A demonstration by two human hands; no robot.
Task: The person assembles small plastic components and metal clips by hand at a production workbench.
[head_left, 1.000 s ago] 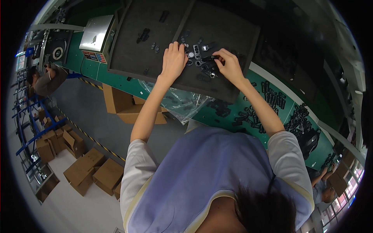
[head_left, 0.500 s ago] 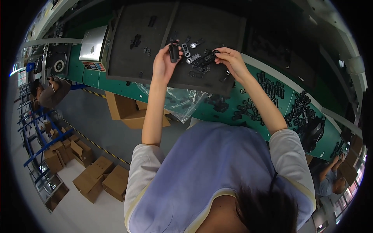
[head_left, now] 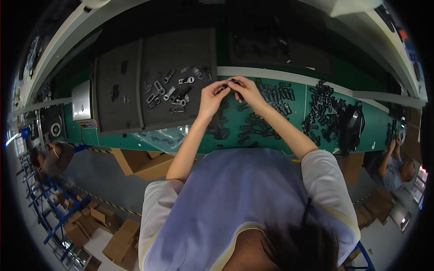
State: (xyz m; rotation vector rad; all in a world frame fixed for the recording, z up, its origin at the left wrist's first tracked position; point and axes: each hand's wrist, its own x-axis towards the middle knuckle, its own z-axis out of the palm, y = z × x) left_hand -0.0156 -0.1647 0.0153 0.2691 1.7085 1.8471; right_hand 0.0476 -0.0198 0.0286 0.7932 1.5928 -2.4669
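Note:
My left hand [head_left: 210,98] and my right hand [head_left: 248,92] meet in front of me, above the right edge of a dark tray. Pinched between their fingers is a small black plastic part [head_left: 234,81], mostly covered, so its exact kind does not show. Both hands are closed, fingertips nearly touching. Left of my left hand, several black and grey oblong parts with round holes [head_left: 169,93] lie loose in the tray [head_left: 176,49]. Rows of similar black parts [head_left: 275,92] lie on the green bench just beyond my right hand.
A large heap of black parts [head_left: 323,110] and a black bag [head_left: 351,126] occupy the bench's right side. Clear plastic bags [head_left: 165,137] lie along its front edge. A metal scale-like box [head_left: 82,105] stands left. Cardboard boxes [head_left: 142,163] sit below; people work at both ends.
The view has turned rightward. My hands, earlier apart over the tray with a black part in the left and the right fingers pinching at another, have come together at the tray's right edge.

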